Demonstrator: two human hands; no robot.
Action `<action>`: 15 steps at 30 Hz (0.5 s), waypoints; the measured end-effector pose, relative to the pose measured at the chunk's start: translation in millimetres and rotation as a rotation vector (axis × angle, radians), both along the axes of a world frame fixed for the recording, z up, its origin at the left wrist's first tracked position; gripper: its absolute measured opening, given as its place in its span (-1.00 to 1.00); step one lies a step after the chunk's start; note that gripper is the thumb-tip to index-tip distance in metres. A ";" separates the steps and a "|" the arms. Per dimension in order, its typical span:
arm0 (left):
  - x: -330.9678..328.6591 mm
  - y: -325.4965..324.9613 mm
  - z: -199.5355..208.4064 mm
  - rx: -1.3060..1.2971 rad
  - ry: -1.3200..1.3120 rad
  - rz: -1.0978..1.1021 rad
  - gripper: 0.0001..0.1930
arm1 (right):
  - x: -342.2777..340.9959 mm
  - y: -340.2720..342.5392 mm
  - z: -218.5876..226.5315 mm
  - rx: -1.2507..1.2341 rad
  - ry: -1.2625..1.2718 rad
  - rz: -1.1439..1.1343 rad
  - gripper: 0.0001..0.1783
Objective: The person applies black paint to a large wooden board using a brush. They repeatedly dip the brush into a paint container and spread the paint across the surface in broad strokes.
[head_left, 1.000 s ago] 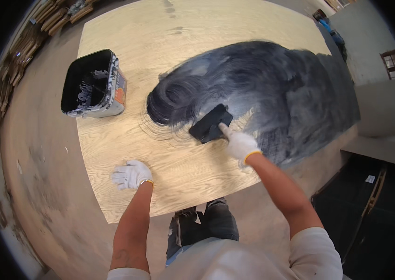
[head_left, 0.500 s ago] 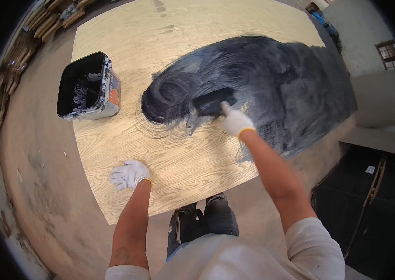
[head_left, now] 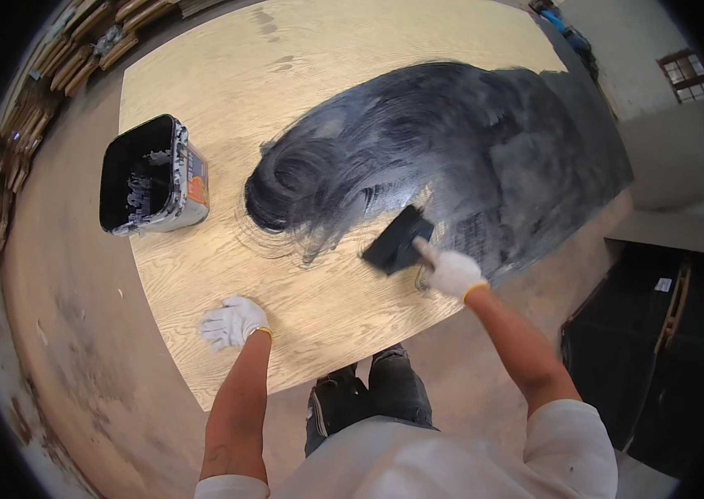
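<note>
My right hand (head_left: 454,272), in a white glove with a yellow cuff, grips a wide flat brush (head_left: 398,241) by its handle. The dark, rectangular head of the brush rests over bare wood at the lower edge of a black coating (head_left: 418,125). Fine swirled streaks run through this coating across the board's middle and right. Gloved too, my left hand (head_left: 235,323) lies flat with its fingers spread on the near left of the pale, wood-grained board (head_left: 202,274). A squarish bucket (head_left: 194,183) with black residue inside stands at the board's left edge.
Stacked wooden pieces (head_left: 86,58) line the far left. At the right are a large black covered stack (head_left: 618,358) and a wall (head_left: 634,50) with a small window (head_left: 689,76). My legs (head_left: 368,391) are close to the board's near edge.
My right hand has drawn the brush toward me and slightly right, off the coating's middle to its lower edge. The brush is turned to a steeper slant. My left hand stays flat.
</note>
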State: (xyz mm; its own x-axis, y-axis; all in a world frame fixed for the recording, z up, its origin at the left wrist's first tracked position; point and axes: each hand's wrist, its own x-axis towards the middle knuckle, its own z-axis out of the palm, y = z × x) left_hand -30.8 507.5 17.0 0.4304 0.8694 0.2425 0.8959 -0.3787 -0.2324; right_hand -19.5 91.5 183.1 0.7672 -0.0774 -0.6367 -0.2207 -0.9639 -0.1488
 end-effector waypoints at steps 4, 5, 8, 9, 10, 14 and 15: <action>0.0 -6.3 9.2 -0.126 -0.002 0.010 -0.30 | 35.5 -40.1 -6.8 -0.055 -0.111 -0.206 -0.26; 5.7 -7.8 20.3 -0.186 0.003 0.030 -0.28 | 27.3 -27.8 1.5 -0.050 -0.087 -0.136 -0.26; 6.6 -8.4 30.3 -0.270 0.022 0.049 -0.25 | -4.0 -18.9 -3.0 -0.017 -0.027 0.004 -0.24; 6.8 -7.6 30.5 -0.281 0.023 0.048 -0.25 | 0.4 -31.8 -5.2 -0.010 -0.050 0.017 -0.24; 7.2 -4.3 22.8 -0.250 0.010 0.048 -0.26 | 12.5 -45.2 -6.6 -0.005 -0.081 0.040 -0.24; 4.6 -12.6 23.1 -0.287 0.006 0.049 -0.27 | 51.2 -51.3 -15.0 0.096 -0.191 -0.261 -0.24; 8.9 -18.4 33.5 -0.335 0.008 0.052 -0.27 | 39.3 -38.8 -11.7 0.027 -0.119 -0.168 -0.24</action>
